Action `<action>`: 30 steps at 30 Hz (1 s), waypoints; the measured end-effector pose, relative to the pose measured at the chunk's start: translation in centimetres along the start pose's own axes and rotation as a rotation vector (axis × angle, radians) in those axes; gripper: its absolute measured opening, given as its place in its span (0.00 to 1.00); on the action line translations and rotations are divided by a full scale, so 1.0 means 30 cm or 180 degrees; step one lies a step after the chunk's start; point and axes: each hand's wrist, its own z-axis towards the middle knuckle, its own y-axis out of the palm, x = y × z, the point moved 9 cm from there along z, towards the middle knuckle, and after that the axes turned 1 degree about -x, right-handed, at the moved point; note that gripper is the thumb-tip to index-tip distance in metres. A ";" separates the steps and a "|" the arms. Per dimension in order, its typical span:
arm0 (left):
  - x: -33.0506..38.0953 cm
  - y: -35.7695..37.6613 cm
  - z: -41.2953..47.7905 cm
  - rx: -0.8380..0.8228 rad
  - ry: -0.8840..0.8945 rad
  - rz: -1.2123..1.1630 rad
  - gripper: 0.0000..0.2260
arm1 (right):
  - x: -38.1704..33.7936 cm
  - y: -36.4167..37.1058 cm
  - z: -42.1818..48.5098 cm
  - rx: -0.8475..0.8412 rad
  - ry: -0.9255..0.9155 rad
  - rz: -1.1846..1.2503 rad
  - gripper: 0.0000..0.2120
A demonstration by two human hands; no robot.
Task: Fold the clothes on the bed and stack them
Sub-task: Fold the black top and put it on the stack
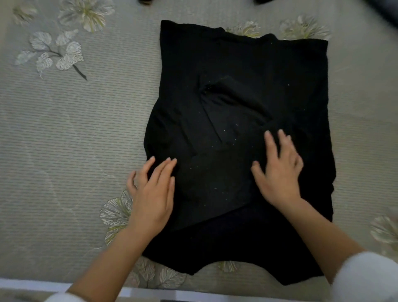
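Note:
A black garment [243, 71] lies spread flat on the bed, its sleeves folded inward across the middle. My left hand [153, 194] rests on the garment's left edge, fingers straight and slightly spread. On the folded sleeve right of centre, my right hand [277, 170] presses flat with fingers extended. Neither hand grips the cloth. Both forearms reach in from the bottom, with white sleeve cuffs at the frame's lower corners.
The bed cover [75, 133] is grey-beige with ribbed texture and pale flower and leaf prints. The bed's near edge [43, 284] runs along the bottom. Dark items [261, 1] peek in at the top edge, and a dark blur [385, 10] sits top right.

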 end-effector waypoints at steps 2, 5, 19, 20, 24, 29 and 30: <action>-0.031 0.013 0.041 -0.0243 -0.0001 0.0395 0.20 | -0.006 0.084 -0.035 -0.0432 -0.0064 -0.0264 0.32; -0.082 -0.015 0.102 -0.0417 0.0042 0.1005 0.20 | 0.031 0.115 -0.061 -0.0562 0.0106 -0.0376 0.33; -0.135 0.105 -0.138 -0.0709 0.0214 0.0512 0.31 | -0.144 0.212 -0.244 -0.1127 -0.0710 -0.0631 0.35; -0.169 0.113 -0.147 -0.0740 0.0025 0.0511 0.32 | -0.133 0.213 -0.245 -0.1104 -0.0680 -0.0601 0.34; -0.160 0.108 -0.142 -0.0702 -0.0328 0.0469 0.37 | -0.027 0.171 -0.216 -0.0805 -0.0159 -0.0321 0.33; -0.062 0.154 -0.166 -0.0954 0.0533 0.0542 0.33 | 0.080 0.139 -0.236 -0.0791 -0.0098 -0.0449 0.32; -0.077 0.158 -0.172 -0.0982 0.0447 0.0586 0.32 | 0.102 0.133 -0.254 -0.0805 -0.0130 -0.0478 0.32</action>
